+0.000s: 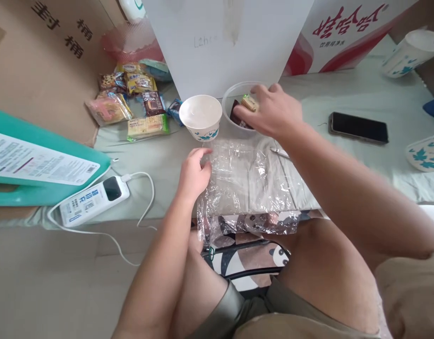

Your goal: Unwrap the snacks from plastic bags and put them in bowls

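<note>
My right hand point(275, 108) reaches over the rim of a clear round plastic tub point(227, 123). Its thumb and fingers close around a small wrapped cracker packet point(250, 102) inside; some fingertips are hidden. A dark brown packet point(234, 110) lies beside it in the tub. My left hand point(195, 172) rests at the left edge of a crinkled clear plastic sheet point(245, 179), thumb and forefinger apart, holding nothing I can see. Just beyond it stands a white paper bowl point(201, 115) with blue-green leaf prints, upright, its inside showing nothing.
Several wrapped snacks point(141, 84) are heaped at the back left. A white power bank point(93, 200) with a cable and a teal jug point(44, 160) stand left. To the right are a phone point(358, 128) and stacked paper cups point(411, 52). A white box point(227, 47) stands behind.
</note>
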`<state>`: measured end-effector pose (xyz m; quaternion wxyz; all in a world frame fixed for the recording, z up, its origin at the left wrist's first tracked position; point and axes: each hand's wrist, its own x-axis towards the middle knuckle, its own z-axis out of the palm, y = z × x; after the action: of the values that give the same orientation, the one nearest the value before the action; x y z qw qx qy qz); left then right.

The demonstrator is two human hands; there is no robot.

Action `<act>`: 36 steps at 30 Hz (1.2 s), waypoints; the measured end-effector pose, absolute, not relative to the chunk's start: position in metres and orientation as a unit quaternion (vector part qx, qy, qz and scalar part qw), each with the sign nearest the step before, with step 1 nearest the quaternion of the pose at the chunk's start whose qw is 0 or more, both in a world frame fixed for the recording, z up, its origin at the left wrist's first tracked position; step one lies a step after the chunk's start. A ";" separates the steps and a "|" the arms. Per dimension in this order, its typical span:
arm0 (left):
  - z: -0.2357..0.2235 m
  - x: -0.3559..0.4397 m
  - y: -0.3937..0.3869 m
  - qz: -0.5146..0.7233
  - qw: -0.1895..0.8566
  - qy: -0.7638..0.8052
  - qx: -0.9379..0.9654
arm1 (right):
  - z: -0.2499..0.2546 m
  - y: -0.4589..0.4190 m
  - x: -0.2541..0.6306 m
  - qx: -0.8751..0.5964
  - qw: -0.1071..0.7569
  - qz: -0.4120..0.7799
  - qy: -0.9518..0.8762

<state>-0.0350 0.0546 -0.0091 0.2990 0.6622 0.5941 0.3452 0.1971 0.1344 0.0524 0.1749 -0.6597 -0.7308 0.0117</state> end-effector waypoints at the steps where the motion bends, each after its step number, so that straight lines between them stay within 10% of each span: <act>1: -0.009 -0.035 0.054 0.348 0.302 0.593 0.660 | 0.053 0.118 0.201 -0.649 0.205 0.005 -0.732; 17: -0.002 -0.049 0.048 0.490 0.434 0.515 0.554 | -0.023 0.009 0.239 -0.695 0.365 0.139 -0.604; 27: -0.017 -0.077 0.055 0.586 0.717 0.132 0.354 | -0.012 0.010 0.226 -0.559 0.376 0.548 -0.496; 36: -0.002 -0.072 0.045 0.607 0.738 0.112 0.274 | 0.009 0.013 0.225 -0.501 0.285 0.587 -0.569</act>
<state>-0.0717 0.0448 -0.0019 0.7377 0.2736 0.1115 0.6070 0.2254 0.0133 0.0089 0.2849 -0.5008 -0.5691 0.5867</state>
